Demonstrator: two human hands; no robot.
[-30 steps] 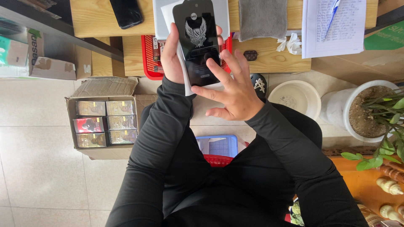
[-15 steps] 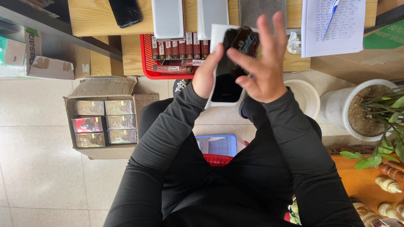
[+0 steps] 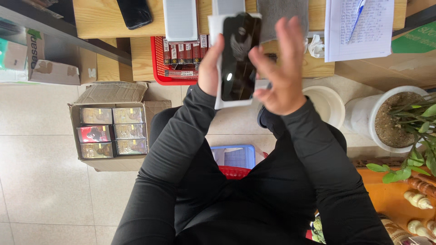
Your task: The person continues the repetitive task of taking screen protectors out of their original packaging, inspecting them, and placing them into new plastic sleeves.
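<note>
Head view looks straight down, and I see both hands raised in front of the wooden surface (image 3: 104, 20). My left hand (image 3: 210, 68) has its grip clenched around the left edge of a flat white card with a glossy black panel (image 3: 238, 59) mounted on it, holding it upright and a little tilted above the lap. My right hand (image 3: 279, 75) sits just beside the card's right edge; its grip is released, the fingers (image 3: 284, 38) spread and lifted, with only the thumb side near the panel, and I cannot tell whether it touches. The panel shows a pale emblem near its top and a small bright glint lower down.

Behind the card, a red basket (image 3: 159, 68) of small red packets hangs at the surface's front edge. On the surface lie a black phone (image 3: 134, 11), a white flat box (image 3: 180, 19), a grey cloth (image 3: 284, 11) and a sheet of written paper with a blue pen (image 3: 359, 27). On the tiled floor to the left stands an open cardboard carton (image 3: 113, 127) packed with boxed items. Between the knees I see a blue basket (image 3: 236, 156). To the right stand a white bucket (image 3: 324, 104) and a potted plant (image 3: 399, 120)
</note>
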